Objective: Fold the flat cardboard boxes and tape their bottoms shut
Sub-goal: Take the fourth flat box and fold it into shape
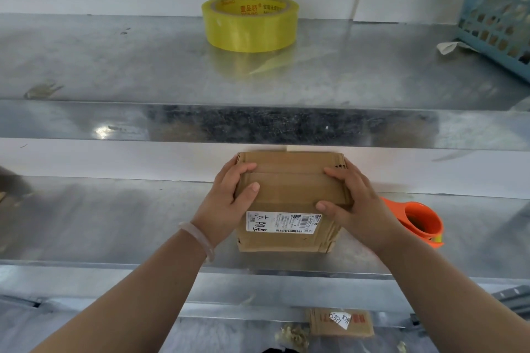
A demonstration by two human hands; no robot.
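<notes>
A small brown cardboard box (289, 189) with a white shipping label stands on the lower metal shelf (114, 223), its top flaps folded flat. My left hand (229, 200) grips the box's left side, thumb and fingertips curled over the top. My right hand (352, 203) grips the right side the same way. A roll of yellow tape (250, 23) lies flat on the upper metal shelf (114, 60), straight beyond the box. An orange tape dispenser (418, 222) lies on the lower shelf just right of my right hand.
A blue plastic basket (499, 14) stands at the far right of the upper shelf, with a scrap of paper (448, 47) beside it. Below the shelf, a flat cardboard box (341, 322) with a note lies on the floor among scraps.
</notes>
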